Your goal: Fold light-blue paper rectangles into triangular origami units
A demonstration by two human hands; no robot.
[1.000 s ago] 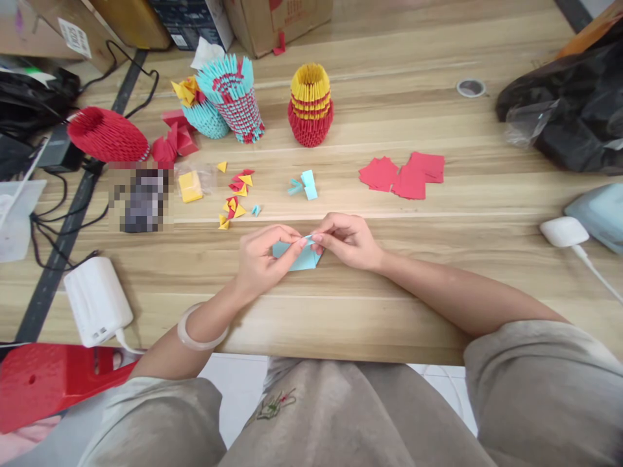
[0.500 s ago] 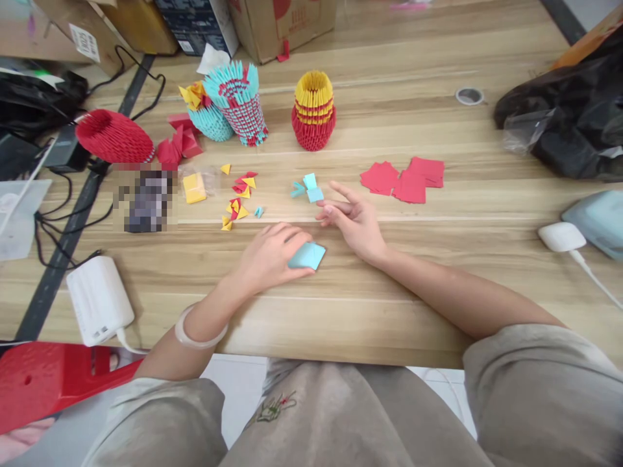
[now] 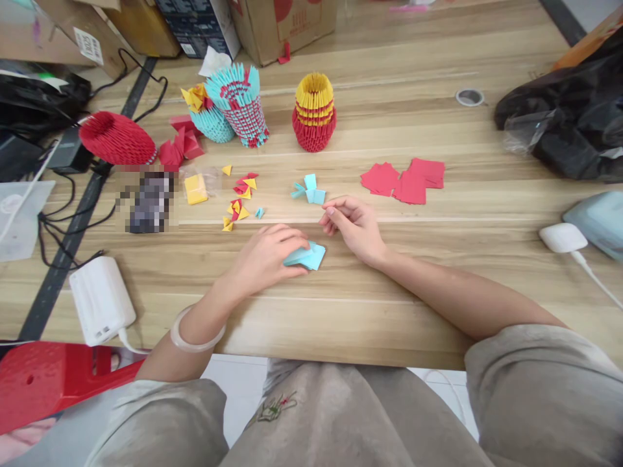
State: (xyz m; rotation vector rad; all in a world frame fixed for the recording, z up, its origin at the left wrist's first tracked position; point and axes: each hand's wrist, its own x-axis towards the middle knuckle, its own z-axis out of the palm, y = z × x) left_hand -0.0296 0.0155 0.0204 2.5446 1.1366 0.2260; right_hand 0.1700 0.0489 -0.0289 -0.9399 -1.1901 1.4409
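My left hand [image 3: 267,256] is closed over a small stack of light blue paper slips [image 3: 317,257]. Its thumb and fingers grip the raised top slip [image 3: 294,258], which sits askew on the stack. To the right, my right hand [image 3: 356,228] hovers just above the table with its fingers curled in and thumb against them; nothing shows between them. Just beyond its fingertips lie several folded light blue paper pieces [image 3: 310,189]. A smaller blue folded piece [image 3: 259,213] rests farther left, beside several yellow and red folded triangles [image 3: 237,211].
Red paper slips [image 3: 411,183] are spread at the right. Behind stand a yellow-and-red paper vase [image 3: 314,113] and a blue-and-red one [image 3: 242,110]; a red one [image 3: 117,138] lies left. A white charger [image 3: 102,301] is near the front left, a black bag [image 3: 549,110] far right.
My right hand has drawn its stretched fingers in and moved slightly toward me. My left hand has shifted a little left, and the top blue slip is now askew and raised.
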